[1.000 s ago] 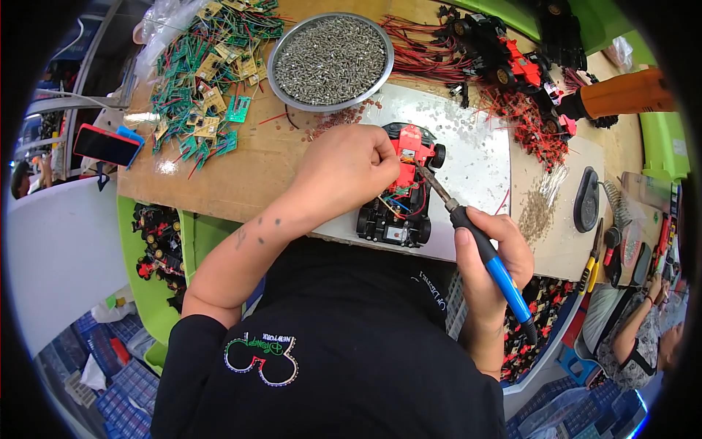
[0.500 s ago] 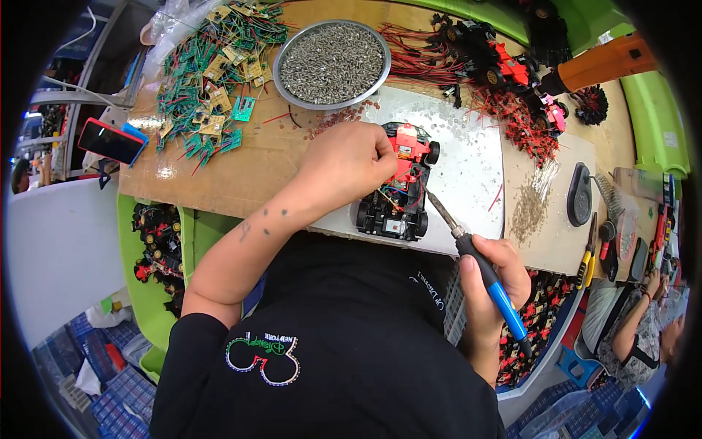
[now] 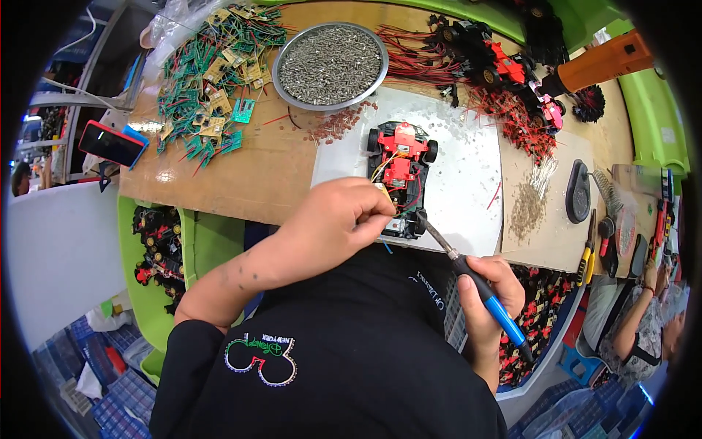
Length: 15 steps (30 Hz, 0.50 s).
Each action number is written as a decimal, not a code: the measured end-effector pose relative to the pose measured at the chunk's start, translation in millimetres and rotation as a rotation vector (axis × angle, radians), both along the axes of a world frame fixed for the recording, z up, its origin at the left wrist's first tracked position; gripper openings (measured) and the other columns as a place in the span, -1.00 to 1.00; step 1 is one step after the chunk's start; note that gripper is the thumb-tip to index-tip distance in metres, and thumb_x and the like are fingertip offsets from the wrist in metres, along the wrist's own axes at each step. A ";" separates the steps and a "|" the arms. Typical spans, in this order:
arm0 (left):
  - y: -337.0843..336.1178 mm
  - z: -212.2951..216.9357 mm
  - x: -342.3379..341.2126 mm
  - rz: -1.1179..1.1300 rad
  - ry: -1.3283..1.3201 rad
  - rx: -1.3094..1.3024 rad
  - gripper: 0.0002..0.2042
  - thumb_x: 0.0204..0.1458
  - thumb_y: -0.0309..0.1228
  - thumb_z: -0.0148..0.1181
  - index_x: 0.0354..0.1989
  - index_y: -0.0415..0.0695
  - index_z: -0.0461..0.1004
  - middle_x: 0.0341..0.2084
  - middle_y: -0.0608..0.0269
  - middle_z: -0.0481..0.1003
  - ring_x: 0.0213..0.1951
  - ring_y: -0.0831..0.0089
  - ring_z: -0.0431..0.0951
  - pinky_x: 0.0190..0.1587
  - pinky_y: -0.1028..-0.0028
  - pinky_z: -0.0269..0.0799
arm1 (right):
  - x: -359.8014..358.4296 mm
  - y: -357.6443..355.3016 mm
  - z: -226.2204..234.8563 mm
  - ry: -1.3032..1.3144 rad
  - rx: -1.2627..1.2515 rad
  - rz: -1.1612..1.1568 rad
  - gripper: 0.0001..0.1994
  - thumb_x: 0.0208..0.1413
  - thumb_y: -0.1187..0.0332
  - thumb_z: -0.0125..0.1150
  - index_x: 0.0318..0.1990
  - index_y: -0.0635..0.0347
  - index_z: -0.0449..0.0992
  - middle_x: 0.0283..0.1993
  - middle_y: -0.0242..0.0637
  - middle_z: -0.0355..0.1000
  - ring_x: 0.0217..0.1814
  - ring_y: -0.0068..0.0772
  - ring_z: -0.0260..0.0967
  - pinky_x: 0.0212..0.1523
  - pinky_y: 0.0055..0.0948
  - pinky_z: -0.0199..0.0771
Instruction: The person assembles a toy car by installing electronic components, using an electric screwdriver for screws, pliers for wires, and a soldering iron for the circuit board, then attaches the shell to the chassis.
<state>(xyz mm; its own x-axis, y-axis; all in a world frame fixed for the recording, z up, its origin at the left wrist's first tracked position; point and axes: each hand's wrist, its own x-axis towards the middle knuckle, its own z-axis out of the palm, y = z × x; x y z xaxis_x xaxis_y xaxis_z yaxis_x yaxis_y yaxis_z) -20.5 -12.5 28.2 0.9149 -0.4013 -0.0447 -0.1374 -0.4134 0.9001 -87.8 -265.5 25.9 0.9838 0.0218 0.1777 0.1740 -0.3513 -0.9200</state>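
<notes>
Got toy car (image 3: 399,170) on white sheet (image 3: 465,172) nr worktop's (image 3: 241,179) front edge, prob. light & stiff; hold by sides, sparing fragile wires (image 3: 420,196). Bunching L hand (image 3: 340,214) at near end, can't tell if gripping anything; curling R hand's (image 3: 480,314) fingers round soldering iron (image 3: 474,275).

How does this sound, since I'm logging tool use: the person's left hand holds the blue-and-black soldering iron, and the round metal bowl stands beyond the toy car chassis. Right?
Not quite: in the head view, the right hand holds the blue-and-black soldering iron. The round metal bowl does stand beyond the toy car chassis.
</notes>
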 end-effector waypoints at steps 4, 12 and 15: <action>-3.6 -8.9 -6.9 0.000 -0.080 0.054 -0.92 -0.01 -0.58 0.27 -0.33 -0.23 0.57 -0.47 0.23 0.48 -0.45 0.42 0.51 -0.41 0.48 0.39 | -4.7 -1.5 -3.0 0.015 0.010 0.003 -0.76 -0.17 0.56 0.36 -0.25 0.29 0.60 -0.46 -0.25 0.50 -0.45 -0.36 0.39 -0.38 -0.48 0.36; -7.4 -19.2 -9.8 -0.039 -0.278 0.176 -0.90 -0.14 -0.47 0.38 -0.42 -0.12 0.60 -0.48 0.29 0.43 -0.36 0.28 0.46 -0.26 0.32 0.36 | -6.4 -4.9 -5.1 -0.016 0.015 0.015 -0.77 -0.19 0.57 0.35 -0.27 0.29 0.60 -0.48 -0.24 0.48 -0.47 -0.36 0.38 -0.40 -0.48 0.35; -8.9 -17.6 -10.9 -0.032 -0.284 0.231 -0.89 -0.20 -0.46 0.40 -0.47 -0.08 0.60 -0.50 0.34 0.41 -0.36 0.34 0.43 -0.25 0.36 0.30 | -6.1 -7.6 -5.3 -0.033 0.014 0.051 -0.77 -0.22 0.55 0.36 -0.30 0.30 0.60 -0.50 -0.24 0.48 -0.48 -0.34 0.38 -0.41 -0.47 0.36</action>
<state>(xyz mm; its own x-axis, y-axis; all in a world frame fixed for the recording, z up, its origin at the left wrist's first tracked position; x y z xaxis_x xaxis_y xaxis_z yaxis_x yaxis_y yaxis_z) -31.4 -21.4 10.6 0.8908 -0.4392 0.1165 -0.3848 -0.5927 0.7075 -93.8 -273.1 20.6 0.9752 0.0687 0.2102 0.2211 -0.3282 -0.9184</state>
